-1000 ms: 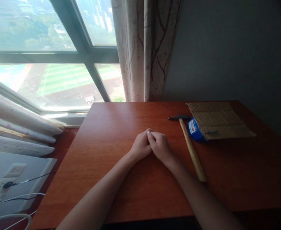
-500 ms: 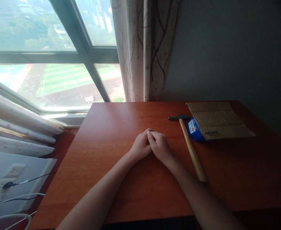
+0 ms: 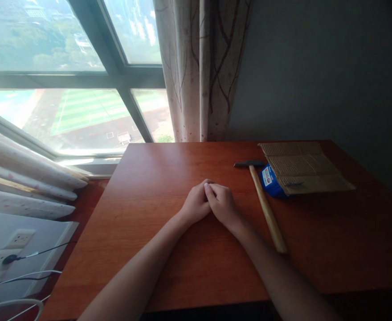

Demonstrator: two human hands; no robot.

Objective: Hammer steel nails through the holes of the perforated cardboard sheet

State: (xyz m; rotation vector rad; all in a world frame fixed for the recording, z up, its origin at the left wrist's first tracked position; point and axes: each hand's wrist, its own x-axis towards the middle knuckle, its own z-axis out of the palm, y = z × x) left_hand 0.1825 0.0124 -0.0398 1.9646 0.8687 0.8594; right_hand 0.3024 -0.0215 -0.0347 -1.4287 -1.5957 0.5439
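My left hand (image 3: 196, 203) and my right hand (image 3: 223, 203) rest clasped together on the brown wooden table (image 3: 142, 196), fingers closed and thumbs meeting at the top. No object shows in either; the inner fingers are partly hidden. To the right of my right hand, not touched by it, lies a hammer (image 3: 267, 207) with a pale wooden handle and dark metal head. Just beyond its handle is a blue container (image 3: 272, 183) with a white label. A piece of corrugated cardboard (image 3: 303, 162) lies over it, and a small cluster of thin metal pieces, perhaps nails (image 3: 294, 183), sits on the cardboard.
Beyond the table's left edge are a window (image 3: 89, 111), patterned curtains (image 3: 185, 71) and a wall socket (image 3: 7, 256) with a plug and cables. A grey wall (image 3: 309, 71) stands behind the table. The table's front edge runs below my forearms.
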